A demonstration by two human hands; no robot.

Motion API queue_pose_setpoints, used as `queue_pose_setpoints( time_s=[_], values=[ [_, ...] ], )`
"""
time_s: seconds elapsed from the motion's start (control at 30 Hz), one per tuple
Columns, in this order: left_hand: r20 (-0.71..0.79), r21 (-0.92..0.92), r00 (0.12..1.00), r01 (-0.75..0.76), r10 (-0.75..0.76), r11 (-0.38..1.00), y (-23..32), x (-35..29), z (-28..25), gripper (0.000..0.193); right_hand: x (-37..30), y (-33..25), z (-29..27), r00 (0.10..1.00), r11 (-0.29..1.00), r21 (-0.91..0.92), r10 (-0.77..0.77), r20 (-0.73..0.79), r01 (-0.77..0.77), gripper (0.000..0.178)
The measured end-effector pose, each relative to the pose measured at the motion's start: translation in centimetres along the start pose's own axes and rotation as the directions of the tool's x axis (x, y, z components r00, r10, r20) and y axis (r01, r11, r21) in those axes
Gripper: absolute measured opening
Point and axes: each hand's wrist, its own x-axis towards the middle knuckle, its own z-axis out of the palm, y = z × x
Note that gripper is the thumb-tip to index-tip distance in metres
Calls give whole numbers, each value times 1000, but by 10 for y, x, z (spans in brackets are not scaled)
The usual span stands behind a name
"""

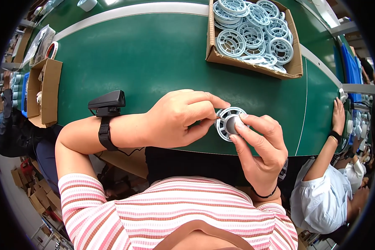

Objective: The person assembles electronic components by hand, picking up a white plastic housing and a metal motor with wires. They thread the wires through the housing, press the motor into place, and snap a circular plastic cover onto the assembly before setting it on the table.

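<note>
Head view: a small ring, two crowded pinches

The left hand (183, 118) has its fingers closed on a slim dark piece (219, 118) (too small to identify) at the rim of a pale-blue, spoked plastic ring (223, 132). The right hand (264, 143) grips that ring around its smooth grey round centre (230, 124), near the front edge of the green, flat tabletop (133, 54).

Should the right pinch loosen, the ring could twist or drop past that edge. Pressed too hard, the slim piece might skid, scratching the grey centre or jabbing the right fingertips.
</note>
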Motion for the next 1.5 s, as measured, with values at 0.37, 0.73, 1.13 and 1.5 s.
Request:
queue_pose_setpoints(
  time_s=[0.37, 0.73, 1.13, 1.5],
  values=[
    [30, -124, 998, 60, -57, 990, 1, 1, -1, 15, -8, 13, 12, 991, 990, -109, -100, -95, 89, 26],
    [19, -9, 998, -56, 57, 998, 0, 3, -12, 17, -13, 21, 27, 981, 989, 69, -120, -153, 132, 71],
    [-66, -64, 973, -224, 219, 973, 1, 3, -32, 23, -24, 36, 47, 891, 937, -25, -339, -303, 348, 69],
    [-71, -111, 990, -126, 118, 986, -2, 1, -32, 23, -14, 31, 40, 968, 970, 84, -215, -131, 226, 70]
  ],
)
